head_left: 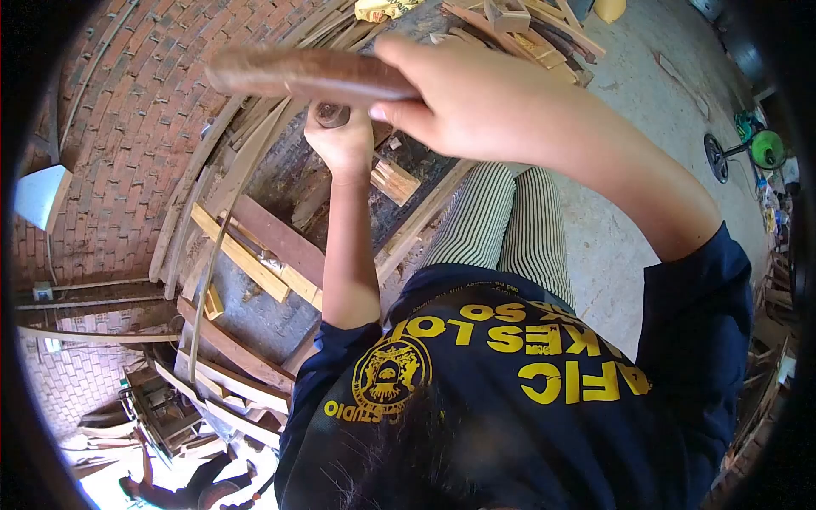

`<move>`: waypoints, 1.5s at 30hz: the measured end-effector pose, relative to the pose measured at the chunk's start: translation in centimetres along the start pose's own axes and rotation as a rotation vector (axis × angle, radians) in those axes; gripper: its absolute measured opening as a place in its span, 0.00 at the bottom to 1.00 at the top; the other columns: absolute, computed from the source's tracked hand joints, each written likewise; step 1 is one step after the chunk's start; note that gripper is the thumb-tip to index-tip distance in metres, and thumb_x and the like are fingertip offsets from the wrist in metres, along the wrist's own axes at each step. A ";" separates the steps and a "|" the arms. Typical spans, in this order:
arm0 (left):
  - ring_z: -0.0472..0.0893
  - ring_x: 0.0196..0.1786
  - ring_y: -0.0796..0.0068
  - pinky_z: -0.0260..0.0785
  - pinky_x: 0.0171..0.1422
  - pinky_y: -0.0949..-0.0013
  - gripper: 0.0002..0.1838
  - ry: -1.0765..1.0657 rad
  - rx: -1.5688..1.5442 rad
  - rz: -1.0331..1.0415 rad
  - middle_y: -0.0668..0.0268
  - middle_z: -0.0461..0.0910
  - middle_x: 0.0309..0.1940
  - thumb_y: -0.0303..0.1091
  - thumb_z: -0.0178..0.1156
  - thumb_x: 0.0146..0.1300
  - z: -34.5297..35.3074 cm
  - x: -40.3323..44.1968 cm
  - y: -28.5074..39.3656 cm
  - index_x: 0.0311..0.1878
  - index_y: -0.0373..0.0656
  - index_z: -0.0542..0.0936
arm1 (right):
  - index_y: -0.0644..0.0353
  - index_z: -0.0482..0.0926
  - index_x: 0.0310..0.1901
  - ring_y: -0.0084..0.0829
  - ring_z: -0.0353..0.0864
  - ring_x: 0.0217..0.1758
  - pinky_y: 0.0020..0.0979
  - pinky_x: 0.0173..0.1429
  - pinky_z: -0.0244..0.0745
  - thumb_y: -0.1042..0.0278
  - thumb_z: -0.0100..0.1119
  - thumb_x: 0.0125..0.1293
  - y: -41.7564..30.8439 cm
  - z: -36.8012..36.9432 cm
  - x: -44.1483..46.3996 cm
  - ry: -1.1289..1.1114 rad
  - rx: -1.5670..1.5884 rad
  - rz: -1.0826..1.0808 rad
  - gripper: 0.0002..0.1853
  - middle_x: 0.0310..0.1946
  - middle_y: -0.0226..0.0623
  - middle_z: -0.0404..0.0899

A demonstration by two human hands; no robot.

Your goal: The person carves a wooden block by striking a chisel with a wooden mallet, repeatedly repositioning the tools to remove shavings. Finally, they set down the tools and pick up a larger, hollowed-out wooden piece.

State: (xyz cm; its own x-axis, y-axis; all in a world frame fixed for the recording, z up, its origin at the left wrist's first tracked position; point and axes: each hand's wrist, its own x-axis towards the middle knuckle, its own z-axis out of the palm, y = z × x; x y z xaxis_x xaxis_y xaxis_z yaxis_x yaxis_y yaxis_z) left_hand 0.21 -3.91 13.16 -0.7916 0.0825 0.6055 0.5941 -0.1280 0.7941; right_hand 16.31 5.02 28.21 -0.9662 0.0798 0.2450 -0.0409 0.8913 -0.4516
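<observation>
Right arm: yours reaches in from the right, bent at the elbow, the forearm slanting across the top of the view above the worktop.
Right hand: your right hand (442,98) is closed around one end of a wooden club (310,75), thumb along the near side, fingers over the far side.
Left arm: your forearm runs nearly straight away from you, elbow by the hem of your dark sleeve.
Left hand: your left hand (340,149) is wrapped in a fist around a wooden handle (331,115), its round end poking out by the thumb side.
Club: brown, thick and smooth, lying crosswise in the view; the free end points left and is blurred. It passes just over the handle's end; you cannot tell from here whether they touch.
Handle: dark brown, seen end-on; the rest of it is hidden by your fist.
Worktop: a dark, stained surface (289,166) lies beneath your hands, with a small pale wood block (395,181) beside your left wrist.
Boards: a brown board (276,238) and pale strips (242,255) lie left of your left forearm.
Surroundings: a brick wall (110,127) rises on the left; another person (187,486) is at lower left.
Legs: your striped trousers (501,221) are beside the worktop's edge.
</observation>
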 end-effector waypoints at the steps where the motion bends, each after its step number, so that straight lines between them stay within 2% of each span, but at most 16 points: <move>1: 0.78 0.29 0.79 0.71 0.37 0.72 0.05 0.005 0.003 -0.001 0.66 0.80 0.25 0.27 0.63 0.50 -0.3 -0.1 0.2 0.27 0.38 0.77 | 0.63 0.69 0.47 0.47 0.81 0.29 0.43 0.32 0.73 0.59 0.58 0.64 -0.4 -0.7 0.1 0.083 0.020 0.006 0.17 0.26 0.49 0.79; 3: 0.73 0.27 0.83 0.67 0.34 0.76 0.05 -0.045 0.081 -0.100 0.71 0.76 0.22 0.24 0.60 0.52 -1.0 -0.1 0.7 0.24 0.39 0.74 | 0.64 0.70 0.50 0.42 0.81 0.33 0.38 0.36 0.73 0.59 0.59 0.64 -1.9 -3.1 -0.6 0.083 0.031 0.039 0.19 0.31 0.49 0.79; 5: 0.70 0.26 0.85 0.65 0.33 0.77 0.07 -0.049 0.017 -0.174 0.73 0.72 0.20 0.22 0.59 0.52 -1.2 -0.2 0.9 0.22 0.39 0.71 | 0.68 0.67 0.43 0.29 0.74 0.20 0.30 0.23 0.66 0.63 0.48 0.71 -3.5 -6.8 -1.6 -0.117 0.154 0.106 0.13 0.23 0.40 0.75; 6: 0.70 0.25 0.86 0.64 0.31 0.77 0.08 -0.027 -0.051 -0.143 0.73 0.71 0.19 0.21 0.58 0.52 -1.4 -0.1 1.4 0.22 0.40 0.71 | 0.68 0.68 0.43 0.30 0.73 0.22 0.31 0.26 0.67 0.63 0.50 0.69 -2.7 -8.5 -1.1 -0.256 0.375 0.162 0.14 0.24 0.41 0.73; 7: 0.70 0.25 0.86 0.64 0.30 0.78 0.09 -0.005 -0.118 -0.115 0.73 0.71 0.19 0.20 0.58 0.51 -1.6 0.0 1.8 0.21 0.40 0.70 | 0.68 0.68 0.43 0.30 0.73 0.22 0.31 0.26 0.67 0.63 0.50 0.69 -2.4 -7.9 -1.4 -0.260 0.381 0.165 0.14 0.24 0.41 0.73; 9: 0.69 0.23 0.86 0.62 0.27 0.79 0.09 -0.034 -0.065 -0.116 0.72 0.70 0.18 0.18 0.57 0.51 -1.7 0.3 3.1 0.21 0.40 0.69 | 0.69 0.68 0.43 0.32 0.73 0.23 0.33 0.28 0.67 0.62 0.51 0.69 -2.2 -6.2 -2.3 0.007 0.101 0.100 0.15 0.25 0.42 0.73; 23: 0.68 0.20 0.84 0.60 0.25 0.76 0.08 -0.042 0.056 -0.037 0.72 0.70 0.16 0.20 0.55 0.51 -0.4 1.0 2.7 0.21 0.41 0.70 | 0.70 0.66 0.44 0.31 0.71 0.21 0.31 0.25 0.64 0.63 0.52 0.69 -0.1 -5.1 -3.2 -0.168 0.252 0.199 0.16 0.23 0.41 0.73; 25: 0.68 0.20 0.84 0.60 0.25 0.76 0.08 -0.055 0.030 -0.057 0.72 0.70 0.16 0.20 0.56 0.51 -0.3 1.0 2.7 0.21 0.41 0.70 | 0.66 0.69 0.52 0.36 0.79 0.37 0.34 0.41 0.72 0.61 0.60 0.65 1.8 -1.4 -3.5 0.260 0.256 0.012 0.20 0.35 0.47 0.77; 28: 0.69 0.20 0.84 0.61 0.25 0.76 0.08 -0.060 0.107 -0.038 0.71 0.71 0.16 0.20 0.56 0.51 -0.7 0.9 1.6 0.20 0.41 0.70 | 0.67 0.68 0.54 0.33 0.77 0.39 0.31 0.45 0.71 0.63 0.60 0.65 2.2 -1.6 -3.8 0.163 0.243 0.076 0.22 0.37 0.46 0.76; 35: 0.69 0.24 0.86 0.64 0.29 0.77 0.06 -0.098 0.123 -0.074 0.71 0.72 0.18 0.22 0.59 0.51 -0.4 0.6 1.9 0.22 0.37 0.72 | 0.66 0.70 0.52 0.36 0.78 0.37 0.33 0.42 0.71 0.62 0.60 0.65 1.2 -3.0 -3.2 0.312 0.192 -0.047 0.20 0.35 0.46 0.77; 37: 0.69 0.24 0.86 0.64 0.29 0.77 0.06 -0.117 0.114 -0.093 0.71 0.72 0.18 0.23 0.59 0.51 0.0 0.6 2.1 0.22 0.37 0.72 | 0.70 0.66 0.45 0.32 0.71 0.20 0.30 0.24 0.64 0.62 0.52 0.69 -0.7 -8.1 -2.2 -0.201 0.621 0.132 0.17 0.23 0.41 0.73; 38: 0.69 0.24 0.86 0.64 0.29 0.76 0.06 -0.116 0.124 -0.027 0.71 0.72 0.17 0.23 0.59 0.50 0.5 0.6 2.4 0.22 0.37 0.72 | 0.70 0.66 0.45 0.32 0.71 0.20 0.30 0.24 0.64 0.62 0.52 0.69 -1.0 -7.8 -2.2 -0.201 0.622 0.130 0.17 0.23 0.41 0.73; 40: 0.69 0.24 0.86 0.65 0.29 0.75 0.06 -0.143 0.145 -0.003 0.71 0.72 0.17 0.24 0.60 0.49 0.9 0.6 2.0 0.22 0.37 0.72 | 0.70 0.69 0.41 0.33 0.73 0.20 0.31 0.24 0.67 0.66 0.52 0.68 -2.0 -6.6 -2.1 0.179 0.224 -0.101 0.13 0.23 0.42 0.73; 41: 0.69 0.24 0.86 0.65 0.29 0.75 0.06 -0.143 0.146 -0.001 0.71 0.72 0.17 0.24 0.60 0.49 0.9 0.7 1.5 0.22 0.37 0.72 | 0.70 0.69 0.41 0.33 0.73 0.20 0.31 0.24 0.67 0.66 0.52 0.68 -1.2 -4.9 -1.5 0.180 0.225 -0.102 0.13 0.23 0.42 0.73; 43: 0.71 0.25 0.85 0.67 0.31 0.74 0.06 -0.180 0.137 -0.009 0.69 0.76 0.19 0.24 0.62 0.48 1.2 0.7 1.0 0.23 0.37 0.74 | 0.65 0.69 0.43 0.46 0.79 0.26 0.43 0.31 0.73 0.61 0.58 0.64 1.4 -0.8 -0.1 0.396 0.203 -0.185 0.16 0.26 0.47 0.79; 45: 0.77 0.29 0.82 0.71 0.38 0.73 0.08 -0.218 0.050 -0.029 0.67 0.81 0.26 0.26 0.66 0.47 1.1 0.5 2.2 0.31 0.36 0.78 | 0.63 0.69 0.42 0.49 0.80 0.29 0.43 0.32 0.71 0.60 0.58 0.65 1.7 0.6 -0.8 0.075 0.197 0.036 0.15 0.26 0.49 0.78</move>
State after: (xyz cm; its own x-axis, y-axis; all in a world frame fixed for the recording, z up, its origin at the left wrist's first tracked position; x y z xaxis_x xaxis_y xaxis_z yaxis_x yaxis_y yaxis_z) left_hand 1.31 -3.10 15.28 -0.7621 0.2975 0.5750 0.5822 -0.0737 0.8097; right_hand 16.90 6.22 26.69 -0.9465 0.1495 0.2860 -0.0632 0.7833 -0.6184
